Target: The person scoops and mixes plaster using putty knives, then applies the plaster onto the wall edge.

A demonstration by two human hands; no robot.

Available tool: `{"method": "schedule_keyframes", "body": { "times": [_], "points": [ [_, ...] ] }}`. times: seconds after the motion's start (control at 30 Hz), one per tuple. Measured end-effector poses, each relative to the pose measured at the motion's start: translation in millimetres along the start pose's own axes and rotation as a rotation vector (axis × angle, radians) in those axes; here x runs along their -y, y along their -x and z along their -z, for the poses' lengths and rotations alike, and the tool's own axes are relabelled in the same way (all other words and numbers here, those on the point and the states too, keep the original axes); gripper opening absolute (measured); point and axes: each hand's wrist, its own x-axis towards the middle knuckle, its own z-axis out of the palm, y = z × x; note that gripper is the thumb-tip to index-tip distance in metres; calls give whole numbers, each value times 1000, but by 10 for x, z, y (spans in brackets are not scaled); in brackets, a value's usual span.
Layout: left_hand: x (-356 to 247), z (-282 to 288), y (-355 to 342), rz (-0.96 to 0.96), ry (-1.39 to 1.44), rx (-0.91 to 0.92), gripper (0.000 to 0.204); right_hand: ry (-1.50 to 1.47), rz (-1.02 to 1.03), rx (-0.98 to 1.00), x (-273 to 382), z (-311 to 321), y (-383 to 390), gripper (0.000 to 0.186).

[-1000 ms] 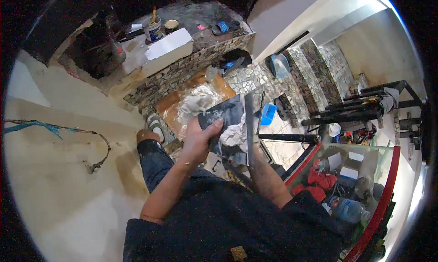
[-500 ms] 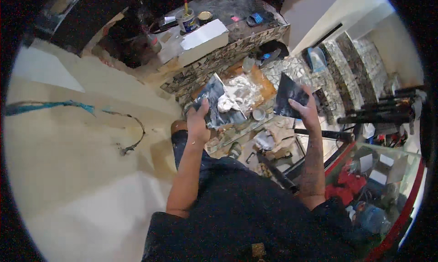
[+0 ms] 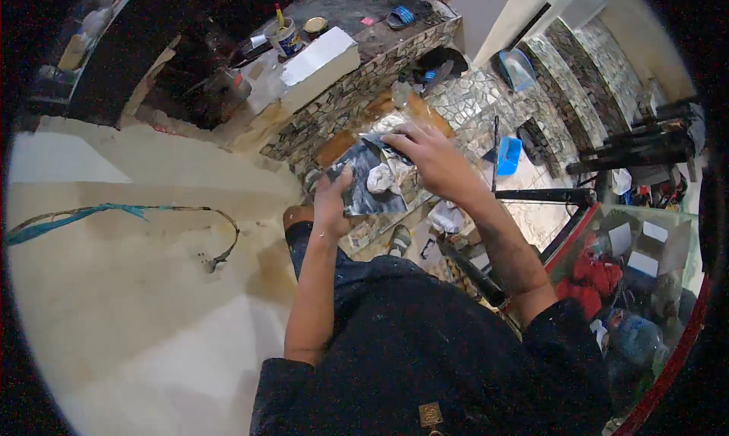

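Note:
My left hand (image 3: 332,201) grips the near-left edge of a dark, flat square plate (image 3: 359,184), its thumb lying on top. A soft lump of white putty (image 3: 381,179) sits on the plate, with white smears around it. Over the plate's far edge, my right hand (image 3: 431,155) is closed on a second thin dark plate, a putty spreader (image 3: 374,141), mostly hidden by the fingers. The spreader is tilted at the far part of the left plate; whether they touch is unclear. Behind both hands lies a brown board (image 3: 334,148) with white material on it.
A stone-clad ledge carries a white block (image 3: 319,55), a bucket (image 3: 284,38) with a yellow-handled tool, a tin (image 3: 315,28) and a sandal (image 3: 400,17). To the right are a blue tray (image 3: 509,157), black metal bars (image 3: 547,196) and a red-edged glass case (image 3: 566,258). A cable (image 3: 228,222) protrudes from the left wall.
My right hand has swung left with its spreader, from apart on the right to over the left plate. My left hand still holds its plate and putty. The view has shifted slightly.

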Motion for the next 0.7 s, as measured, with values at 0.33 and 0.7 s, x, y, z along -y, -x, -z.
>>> {"method": "schedule_keyframes", "body": {
  "times": [0.33, 0.7],
  "points": [
    [222, 237, -384, 89, -267, 30, 29, -123, -60, 151, -170, -576, 154, 46],
    [1301, 1195, -1840, -107, -1601, 274, 24, -552, -215, 245, -678, -1529, 473, 40]
  ]
}}
